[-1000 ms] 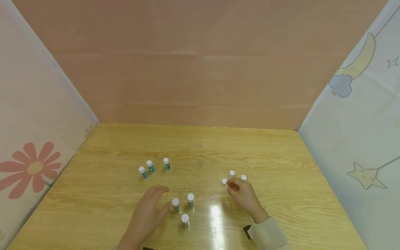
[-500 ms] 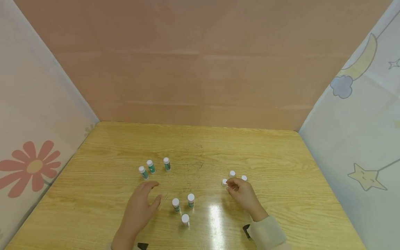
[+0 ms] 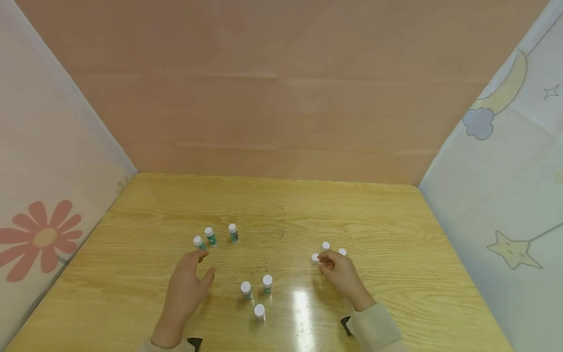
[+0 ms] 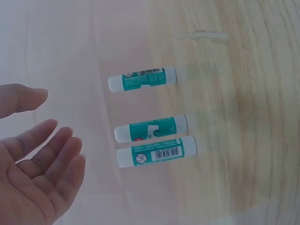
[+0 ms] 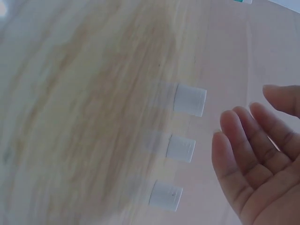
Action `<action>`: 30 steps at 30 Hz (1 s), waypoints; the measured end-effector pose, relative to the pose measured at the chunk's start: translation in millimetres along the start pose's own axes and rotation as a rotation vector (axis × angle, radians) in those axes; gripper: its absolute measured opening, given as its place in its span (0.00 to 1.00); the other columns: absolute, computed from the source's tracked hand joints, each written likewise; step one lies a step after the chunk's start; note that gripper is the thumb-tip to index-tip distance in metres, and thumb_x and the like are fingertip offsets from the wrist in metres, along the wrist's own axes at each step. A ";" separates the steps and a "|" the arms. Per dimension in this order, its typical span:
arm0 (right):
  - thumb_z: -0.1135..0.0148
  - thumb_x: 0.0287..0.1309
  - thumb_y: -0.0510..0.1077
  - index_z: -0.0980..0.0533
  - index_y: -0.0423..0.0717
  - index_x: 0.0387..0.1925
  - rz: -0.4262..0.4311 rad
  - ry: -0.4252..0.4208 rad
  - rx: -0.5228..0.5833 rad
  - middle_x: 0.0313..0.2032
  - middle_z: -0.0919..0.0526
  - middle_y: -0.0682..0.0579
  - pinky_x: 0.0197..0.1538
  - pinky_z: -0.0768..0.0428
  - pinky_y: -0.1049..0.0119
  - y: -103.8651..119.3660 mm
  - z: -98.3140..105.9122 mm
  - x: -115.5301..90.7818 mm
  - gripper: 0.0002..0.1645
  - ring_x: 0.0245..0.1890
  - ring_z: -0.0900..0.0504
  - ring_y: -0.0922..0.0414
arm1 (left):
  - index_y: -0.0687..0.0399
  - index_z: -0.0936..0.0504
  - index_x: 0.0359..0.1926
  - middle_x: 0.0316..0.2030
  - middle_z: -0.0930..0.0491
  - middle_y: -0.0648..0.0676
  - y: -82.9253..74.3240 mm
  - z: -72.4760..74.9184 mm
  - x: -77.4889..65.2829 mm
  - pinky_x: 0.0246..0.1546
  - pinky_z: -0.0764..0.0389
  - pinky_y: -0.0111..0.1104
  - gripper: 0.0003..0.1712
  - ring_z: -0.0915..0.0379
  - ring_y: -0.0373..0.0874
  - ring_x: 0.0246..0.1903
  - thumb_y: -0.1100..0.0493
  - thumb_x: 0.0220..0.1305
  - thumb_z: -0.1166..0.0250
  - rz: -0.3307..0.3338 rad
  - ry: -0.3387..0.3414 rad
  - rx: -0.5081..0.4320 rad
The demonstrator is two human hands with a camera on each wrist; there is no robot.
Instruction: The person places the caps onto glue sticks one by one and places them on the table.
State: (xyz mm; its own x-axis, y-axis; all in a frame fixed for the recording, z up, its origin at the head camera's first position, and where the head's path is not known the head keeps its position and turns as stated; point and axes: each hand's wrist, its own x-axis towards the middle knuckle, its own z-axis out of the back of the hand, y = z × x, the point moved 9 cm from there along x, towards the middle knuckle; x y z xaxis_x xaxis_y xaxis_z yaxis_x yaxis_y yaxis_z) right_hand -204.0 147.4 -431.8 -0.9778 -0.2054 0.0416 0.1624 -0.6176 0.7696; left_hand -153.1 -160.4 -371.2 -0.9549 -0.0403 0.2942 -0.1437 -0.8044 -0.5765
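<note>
Left hand (image 3: 184,286) was just beside the far trio of green-label tubes (image 3: 211,238), all upright on the wood table (image 3: 374,210); two stood close together, the third a little apart. Head view had the fingertips overlapping the base of the leftmost tube, but left wrist view showed a gap. Left fingers loosely bent, side by side, thumb spread away from them. Right hand (image 3: 343,276) was at the three white caps (image 3: 326,246), grouped in a loose triangle on the right. Same deal: overlap with the nearest cap from above, clear gap in right wrist view. Right fingers slightly curved, adjacent, thumb apart. Near trio of tubes (image 3: 246,289), white-topped and upright, stood between the hands, closer to the person. Brown panel (image 3: 281,98) at the back, red flower (image 3: 46,238) on the left wall, yellow star (image 3: 512,248) on the right.
</note>
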 end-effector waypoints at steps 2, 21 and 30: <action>0.41 0.47 0.31 0.26 0.36 0.35 -0.007 -0.003 -0.004 0.33 0.22 0.47 0.36 0.25 0.68 -1.7 0.1 0.9 0.09 0.31 0.26 0.57 | 0.71 0.29 0.43 0.37 0.27 0.63 4.1 0.1 1.5 0.34 0.26 0.46 0.22 0.31 0.55 0.37 0.68 0.44 0.34 0.019 -0.002 -0.005; 0.41 0.47 0.33 0.26 0.39 0.35 -0.028 0.006 -0.018 0.32 0.24 0.51 0.35 0.26 0.67 -8.5 -3.0 5.3 0.09 0.31 0.27 0.59 | 0.72 0.37 0.51 0.45 0.33 0.67 51.1 -10.1 11.1 0.39 0.30 0.48 0.26 0.36 0.59 0.45 0.63 0.53 0.41 0.347 0.075 -0.137; 0.41 0.47 0.32 0.26 0.36 0.34 0.028 0.012 -0.044 0.31 0.24 0.49 0.33 0.26 0.71 -8.0 -5.1 4.1 0.08 0.29 0.27 0.58 | 0.74 0.43 0.54 0.49 0.37 0.70 65.9 -16.8 11.4 0.42 0.32 0.51 0.30 0.39 0.62 0.48 0.61 0.55 0.42 0.416 0.124 -0.180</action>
State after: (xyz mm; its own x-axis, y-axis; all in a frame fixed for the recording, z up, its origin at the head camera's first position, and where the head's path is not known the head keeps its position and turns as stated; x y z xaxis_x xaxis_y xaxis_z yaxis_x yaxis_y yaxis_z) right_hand -208.6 147.7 -441.1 -0.9711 -0.2322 0.0547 0.1957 -0.6442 0.7394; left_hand -177.8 -203.9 -418.7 -0.9631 -0.2579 -0.0765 0.2255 -0.6189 -0.7524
